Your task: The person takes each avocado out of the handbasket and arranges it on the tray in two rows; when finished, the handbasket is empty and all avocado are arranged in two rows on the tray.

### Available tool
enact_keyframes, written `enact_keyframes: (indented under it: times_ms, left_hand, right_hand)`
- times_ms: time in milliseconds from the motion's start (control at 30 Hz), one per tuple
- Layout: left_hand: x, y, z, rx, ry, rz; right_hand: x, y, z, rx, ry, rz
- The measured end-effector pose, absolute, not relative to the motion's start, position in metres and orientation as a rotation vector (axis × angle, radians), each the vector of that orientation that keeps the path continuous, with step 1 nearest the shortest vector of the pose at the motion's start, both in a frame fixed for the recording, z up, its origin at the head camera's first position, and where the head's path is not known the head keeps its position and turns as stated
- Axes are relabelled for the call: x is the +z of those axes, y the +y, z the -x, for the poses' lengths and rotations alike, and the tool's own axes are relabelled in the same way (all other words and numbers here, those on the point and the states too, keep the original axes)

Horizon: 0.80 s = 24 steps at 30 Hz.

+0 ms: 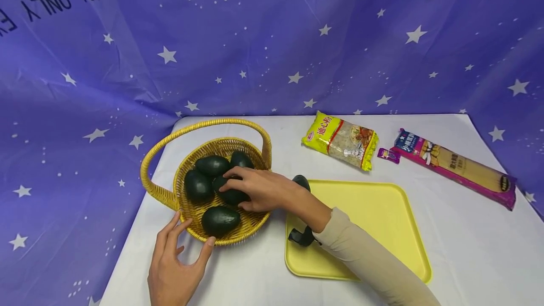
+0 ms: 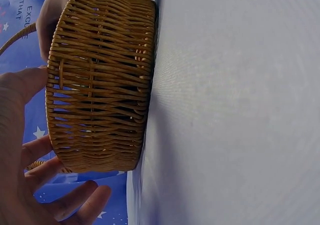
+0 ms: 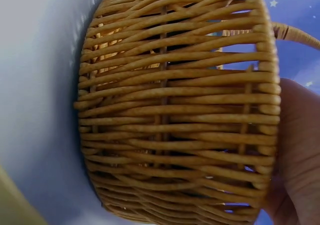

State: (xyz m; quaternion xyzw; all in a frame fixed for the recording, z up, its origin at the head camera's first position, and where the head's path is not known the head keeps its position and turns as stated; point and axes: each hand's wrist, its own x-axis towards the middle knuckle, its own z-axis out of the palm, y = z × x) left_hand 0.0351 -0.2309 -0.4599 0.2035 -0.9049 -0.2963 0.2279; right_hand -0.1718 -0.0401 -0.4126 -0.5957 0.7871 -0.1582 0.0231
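A yellow wicker basket (image 1: 250, 228) with a tall arched handle holds several dark green avocados (image 1: 221, 221). My right hand (image 1: 261, 190) reaches over the basket's right side and grips one avocado (image 1: 233, 196) in the middle, its fingers curled over the top. That grip is hidden behind the basket wall in the right wrist view. At the near left rim is my left hand (image 1: 176, 259), thumb and fingers spread wide. The left wrist view shows the thumb (image 2: 35, 80) and two fingertips touching the rim, with the other fingers hanging free below.
Right of the basket lies a yellow tray (image 1: 365, 211), partly beneath my right forearm. Behind it are a yellow pasta bag (image 1: 340, 140), a small purple packet (image 1: 388, 155) and a long pack of spaghetti (image 1: 456, 166). A blue starry cloth (image 1: 255, 41) hangs around the white table.
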Motion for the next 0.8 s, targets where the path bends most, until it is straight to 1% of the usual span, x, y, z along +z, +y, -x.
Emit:
enact_keyframes:
  times_ms: [400,800]
  left_hand:
    - [-0.461,-0.231,-0.036,-0.804,-2.486,-0.559]
    - [-0.462,-0.230,-0.035,-0.812,-2.472,-0.553]
  right_hand:
    - [-0.407,-0.020,0.162,-0.620,2.450,1.896]
    - [-0.401,0.003,0.156,-0.756,2.514,1.881]
